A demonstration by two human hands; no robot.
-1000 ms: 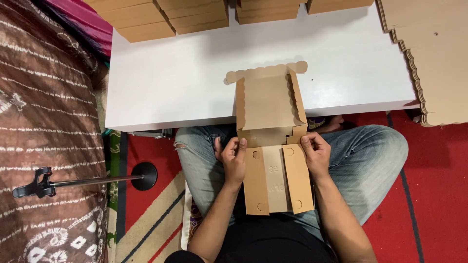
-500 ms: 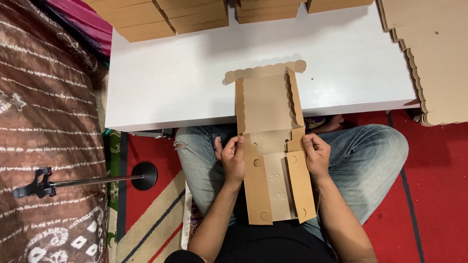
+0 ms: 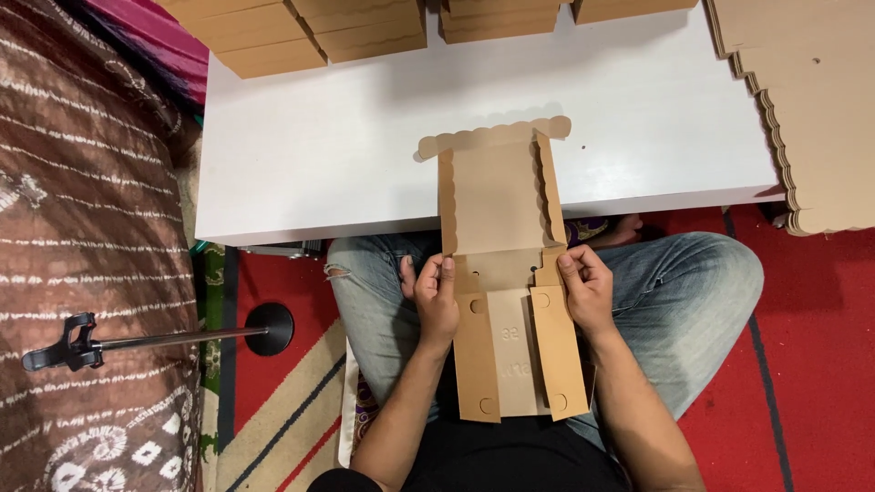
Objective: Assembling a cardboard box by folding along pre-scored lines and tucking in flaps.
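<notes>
Both hands, left (image 3: 436,296) and right (image 3: 586,290), grip a flat cardboard box blank (image 3: 507,301), fingertips tucked behind its flaps.

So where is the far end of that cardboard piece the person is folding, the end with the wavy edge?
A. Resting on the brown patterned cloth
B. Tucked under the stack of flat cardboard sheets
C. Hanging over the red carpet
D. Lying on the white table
D: the cardboard box blank is held at its sides by the left hand and right hand over the lap, and its scalloped far end lies on the white table.
</notes>
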